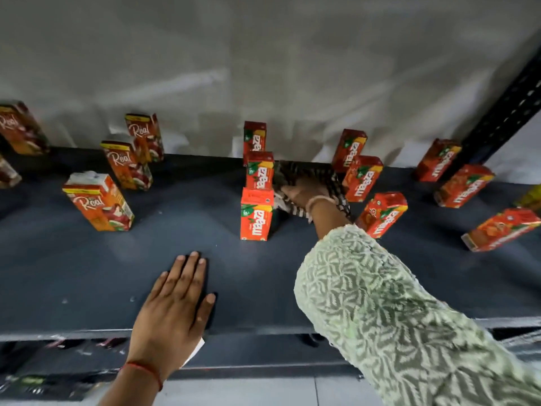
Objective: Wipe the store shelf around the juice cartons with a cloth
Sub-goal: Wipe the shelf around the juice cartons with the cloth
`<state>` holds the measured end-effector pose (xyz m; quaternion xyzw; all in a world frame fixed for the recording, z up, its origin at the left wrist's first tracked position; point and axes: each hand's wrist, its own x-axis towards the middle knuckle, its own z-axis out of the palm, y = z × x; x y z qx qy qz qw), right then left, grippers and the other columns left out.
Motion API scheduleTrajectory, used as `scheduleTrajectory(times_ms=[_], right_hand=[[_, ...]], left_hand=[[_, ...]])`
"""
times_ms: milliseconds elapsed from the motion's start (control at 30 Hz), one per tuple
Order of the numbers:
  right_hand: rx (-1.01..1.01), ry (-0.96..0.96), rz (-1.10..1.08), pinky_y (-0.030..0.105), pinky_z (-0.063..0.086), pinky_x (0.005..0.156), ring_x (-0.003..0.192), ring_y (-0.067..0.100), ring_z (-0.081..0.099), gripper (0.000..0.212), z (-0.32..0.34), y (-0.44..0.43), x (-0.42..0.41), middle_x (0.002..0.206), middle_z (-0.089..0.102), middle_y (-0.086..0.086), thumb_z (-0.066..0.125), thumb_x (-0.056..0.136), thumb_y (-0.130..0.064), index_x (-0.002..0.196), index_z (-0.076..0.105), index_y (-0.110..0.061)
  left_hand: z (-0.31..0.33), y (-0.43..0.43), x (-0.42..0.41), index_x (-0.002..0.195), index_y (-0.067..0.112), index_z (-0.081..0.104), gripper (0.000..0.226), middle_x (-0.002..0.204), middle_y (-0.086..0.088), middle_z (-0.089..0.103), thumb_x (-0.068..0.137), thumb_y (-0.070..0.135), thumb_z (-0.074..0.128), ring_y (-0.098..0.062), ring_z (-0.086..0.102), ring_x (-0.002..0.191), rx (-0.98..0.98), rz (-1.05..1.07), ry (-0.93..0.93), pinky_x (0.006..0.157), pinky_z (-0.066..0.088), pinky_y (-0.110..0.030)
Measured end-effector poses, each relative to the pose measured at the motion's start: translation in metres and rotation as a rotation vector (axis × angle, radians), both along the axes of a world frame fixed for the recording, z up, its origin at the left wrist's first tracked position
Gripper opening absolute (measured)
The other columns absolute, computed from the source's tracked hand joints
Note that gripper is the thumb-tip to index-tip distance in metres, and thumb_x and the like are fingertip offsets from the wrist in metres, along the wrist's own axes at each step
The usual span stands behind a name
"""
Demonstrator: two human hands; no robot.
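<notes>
My right hand (304,192) presses a black-and-white striped cloth (310,178) onto the dark grey shelf (87,273), far back between two columns of small orange juice cartons. The nearest carton of the left column (256,213) stands just left of the cloth; another carton (363,177) stands just right of it. My left hand (175,300) lies flat, fingers spread, on the shelf's front part and holds nothing. Taller juice cartons (99,202) stand further left.
More small cartons (464,186) stand at the right, one of them tilted (500,230). A black perforated upright (506,112) rises at the right end. A white sheet (263,68) backs the shelf. The shelf's front lip (263,329) runs below my left hand.
</notes>
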<state>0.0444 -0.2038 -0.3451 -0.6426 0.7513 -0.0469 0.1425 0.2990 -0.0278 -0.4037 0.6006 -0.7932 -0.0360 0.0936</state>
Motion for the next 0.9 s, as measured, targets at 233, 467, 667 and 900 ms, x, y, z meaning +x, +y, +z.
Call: scheduleTrajectory(times_ms=[233, 467, 667, 900], right_hand=[[-0.019, -0.030, 0.167, 0.044, 0.012, 0.120, 0.147, 0.024, 0.008, 0.054, -0.017, 0.087, 0.003, 0.157, 0.021, 0.004, 0.039, 0.091, -0.035, 0.143, 0.025, -0.031], [-0.036, -0.199, 0.301, 0.030, 0.014, 0.118, 0.145, 0.018, 0.018, 0.052, -0.014, 0.208, 0.006, 0.153, 0.031, 0.005, 0.051, 0.085, -0.034, 0.136, 0.041, -0.032], [-0.229, -0.127, 0.092, 0.027, 0.024, 0.116, 0.129, 0.021, 0.048, 0.057, -0.012, 0.270, -0.023, 0.134, 0.058, 0.005, 0.055, 0.066, -0.003, 0.118, 0.063, -0.026], [-0.333, 0.043, -0.367, 0.034, 0.053, 0.082, 0.100, 0.031, 0.065, 0.040, 0.003, 0.260, 0.034, 0.107, 0.072, 0.008, 0.050, 0.072, -0.009, 0.105, 0.068, -0.022]], left_hand=[[0.000, 0.000, -0.003, 0.134, 0.006, 0.036, 0.075, 0.143, -0.013, 0.041, 0.086, 0.055, 0.004, -0.030, 0.035, 0.133, -0.063, -0.001, 0.023, 0.110, 0.016, -0.033], [0.010, 0.006, -0.005, 0.141, 0.010, 0.013, 0.065, 0.154, -0.007, 0.013, 0.088, 0.047, 0.013, -0.021, 0.007, 0.143, 0.050, -0.021, 0.044, 0.117, 0.007, -0.036], [0.014, 0.011, 0.027, 0.142, 0.012, 0.014, 0.052, 0.154, -0.004, 0.014, 0.095, 0.031, 0.026, -0.017, 0.009, 0.142, 0.041, -0.090, 0.050, 0.116, 0.007, -0.033], [0.016, 0.007, 0.100, 0.141, 0.010, 0.014, 0.051, 0.154, -0.006, 0.016, 0.095, 0.031, 0.022, -0.018, 0.011, 0.142, 0.053, -0.100, 0.058, 0.116, 0.009, -0.032]])
